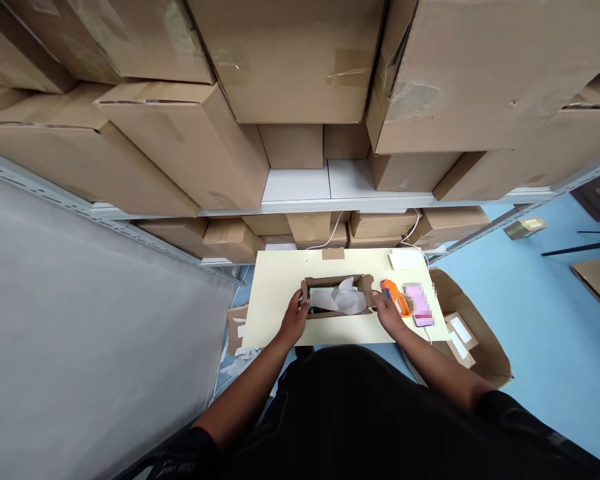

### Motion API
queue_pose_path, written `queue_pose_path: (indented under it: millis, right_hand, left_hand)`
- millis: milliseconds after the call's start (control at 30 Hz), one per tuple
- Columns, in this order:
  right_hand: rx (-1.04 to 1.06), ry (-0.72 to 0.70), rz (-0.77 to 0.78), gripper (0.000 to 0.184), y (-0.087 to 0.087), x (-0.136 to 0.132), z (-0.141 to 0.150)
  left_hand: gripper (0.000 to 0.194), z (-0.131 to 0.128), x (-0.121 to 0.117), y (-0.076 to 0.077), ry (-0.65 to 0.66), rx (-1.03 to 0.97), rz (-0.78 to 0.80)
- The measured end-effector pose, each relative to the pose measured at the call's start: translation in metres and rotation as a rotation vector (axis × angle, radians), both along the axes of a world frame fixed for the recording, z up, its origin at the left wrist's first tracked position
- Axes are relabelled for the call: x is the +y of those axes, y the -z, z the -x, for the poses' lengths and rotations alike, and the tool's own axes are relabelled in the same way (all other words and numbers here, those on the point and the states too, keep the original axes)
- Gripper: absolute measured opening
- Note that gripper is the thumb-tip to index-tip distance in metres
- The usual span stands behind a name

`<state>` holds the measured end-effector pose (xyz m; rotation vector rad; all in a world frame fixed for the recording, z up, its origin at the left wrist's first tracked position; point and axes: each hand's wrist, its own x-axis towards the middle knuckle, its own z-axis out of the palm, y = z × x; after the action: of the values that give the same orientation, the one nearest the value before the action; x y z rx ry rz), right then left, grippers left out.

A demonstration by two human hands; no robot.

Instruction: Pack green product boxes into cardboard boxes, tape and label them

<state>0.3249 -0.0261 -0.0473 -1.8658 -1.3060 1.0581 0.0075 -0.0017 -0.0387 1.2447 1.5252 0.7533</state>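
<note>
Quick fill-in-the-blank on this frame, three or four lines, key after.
1. The left hand grips the box at its ____ end.
2. The paper inside the box is ____.
3. The object just left of the pink item is mostly ____.
4. The floor is ____.

left; white; orange; blue

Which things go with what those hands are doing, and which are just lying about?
Seem to belong:
small open box, held at its ends by the left hand and right hand
crumpled white sheet inside it

Seem just lying about:
orange item
pink item
stacked boxes
</note>
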Motion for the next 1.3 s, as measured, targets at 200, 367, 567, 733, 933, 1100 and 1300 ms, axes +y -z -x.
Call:
queue_pose_path:
  millis: [200, 367, 567, 733, 933, 1100, 1300]
  right_hand:
    - [-0.151, -0.3, -0.282, 0.061, -0.019, -0.027, -0.006]
    - [-0.287, -0.564, -0.393, 0.073, -0.016, -0.024, 0.0]
    - [-0.41, -0.539, -0.396, 0.06, -0.007, -0.013, 0.01]
    - [-0.423, -0.497, -0.382, 0.054, -0.004, -0.005, 0.012]
    - [-0.44, -0.462, -0.342, 0.046, -0.003, 0.009, 0.014]
    - [-0.497, -0.389, -0.342, 0.044, 0.01, 0.016, 0.02]
    - [-0.469, -0.259, -0.353, 0.057, 0.026, 0.015, 0.024]
  left_hand:
    - [0.059, 0.02, -0.017, 0.004, 0.209, -0.061, -0.242]
    - [0.07, 0.021, -0.02, 0.002, 0.444, 0.187, -0.297]
    - [0.069, 0.01, -0.018, 0.003, 0.457, 0.364, -0.284]
    - [0.054, 0.004, -0.014, 0.01, 0.381, 0.384, -0.311]
    - [0.029, -0.005, 0.001, 0.006, 0.282, 0.387, -0.374]
    - [0.026, -0.015, 0.009, 0.007, 0.193, 0.425, -0.331]
    - [0.084, -0.016, 0.014, 0.017, 0.077, 0.358, -0.322]
